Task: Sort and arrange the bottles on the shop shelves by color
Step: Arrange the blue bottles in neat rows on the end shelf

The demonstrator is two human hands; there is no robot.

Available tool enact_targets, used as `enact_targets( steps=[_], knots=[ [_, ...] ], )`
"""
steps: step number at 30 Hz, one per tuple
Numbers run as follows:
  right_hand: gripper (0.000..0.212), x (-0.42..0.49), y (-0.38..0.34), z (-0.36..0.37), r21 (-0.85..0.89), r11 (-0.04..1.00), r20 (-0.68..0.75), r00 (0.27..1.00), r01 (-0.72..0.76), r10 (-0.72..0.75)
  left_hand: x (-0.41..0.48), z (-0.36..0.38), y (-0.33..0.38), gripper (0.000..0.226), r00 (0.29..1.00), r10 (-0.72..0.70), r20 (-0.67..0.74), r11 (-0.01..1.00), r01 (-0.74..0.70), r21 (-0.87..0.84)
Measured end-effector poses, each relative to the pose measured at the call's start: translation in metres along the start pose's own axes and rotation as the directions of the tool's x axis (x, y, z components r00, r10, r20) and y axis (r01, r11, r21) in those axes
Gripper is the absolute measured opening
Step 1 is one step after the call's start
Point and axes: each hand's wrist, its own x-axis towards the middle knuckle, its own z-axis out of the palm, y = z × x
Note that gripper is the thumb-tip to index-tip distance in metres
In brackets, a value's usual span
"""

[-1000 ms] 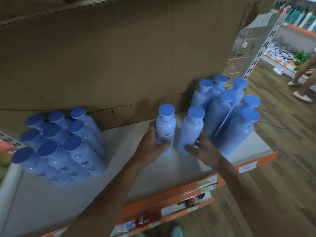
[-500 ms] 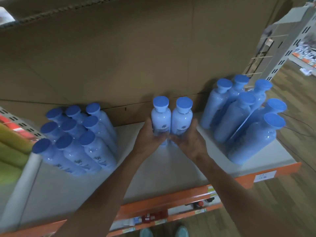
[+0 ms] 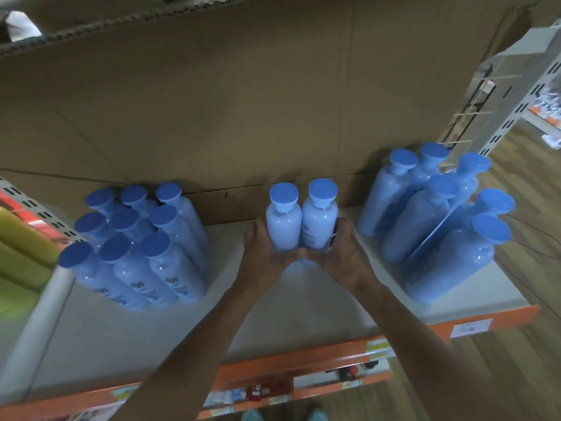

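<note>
Saw a big brown cardboard wall [image 3: 212, 101] at the back, bigger than all else. Under it, saw a wide grey shelf [image 3: 273, 317] with an orange front edge [image 3: 303, 361].

On the left part of the shelf, counted nine blue bottles packed close in three rows, called here the left bunch [image 3: 136, 247]. On the right part, saw the right bunch [image 3: 434, 229], more blue bottles of the same kind, packed less neatly. Past the left end, spotted a few yellow-green bottles [image 3: 21, 241], kept apart from the blue ones.

Between the two bunches, apart from both, found two more blue bottles side by side and touching, caps up, near the cardboard wall. Held the left middle bottle [image 3: 283, 229] with the left hand [image 3: 261, 262], fingers and thumb wrapped round its lower part. Held the right middle bottle [image 3: 318, 226] with the right hand [image 3: 349, 259] the same way. Had both thumbs nearly meeting in front. Could not tell whether standing on the shelf or lifted a little, with both bottoms hidden behind the hands.

Lower down, noticed a small white price tag [image 3: 470, 328] on the orange front edge.

Looked like the step of setting two blue bottles in with the other blue ones. Seemed well along for this color, with only blue seen on this shelf.

For the next move, probably needed to slide the pair over to one bunch or leave it by the wall as a new row. Needed to set both bottoms flat first. Then needed to let go softly, so as not to tip the pair or bump the bunches close by.
</note>
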Motion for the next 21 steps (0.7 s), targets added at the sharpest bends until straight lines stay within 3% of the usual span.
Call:
enact_targets(
  steps=[6,10,14,17,21],
  knots=[
    [0.075,0.000,0.020,-0.009,0.009,0.979,0.187,0.961,0.205,-0.203,-0.007,-0.010,-0.014,0.082,0.978,0.047,0.203,0.996,-0.030,-0.083],
    [0.057,0.012,0.014,-0.012,0.011,0.985,0.149,0.973,0.174,-0.174,-0.004,-0.006,-0.015,0.064,0.999,0.025,0.044,1.000,-0.024,-0.018],
    [0.073,0.007,0.004,0.000,0.031,0.997,0.046,0.996,0.072,-0.073,0.009,0.007,-0.019,0.081,0.996,-0.018,-0.091,1.000,0.019,0.015],
    [0.077,0.001,0.011,0.005,0.028,0.991,0.137,0.982,0.128,-0.131,0.000,0.006,-0.008,0.053,0.999,0.022,0.024,0.999,-0.021,-0.036],
    [0.066,0.006,0.020,-0.003,-0.015,0.983,0.191,0.965,0.185,-0.179,-0.010,-0.007,-0.023,0.071,0.988,0.031,0.151,0.999,-0.028,-0.026]
  ],
)
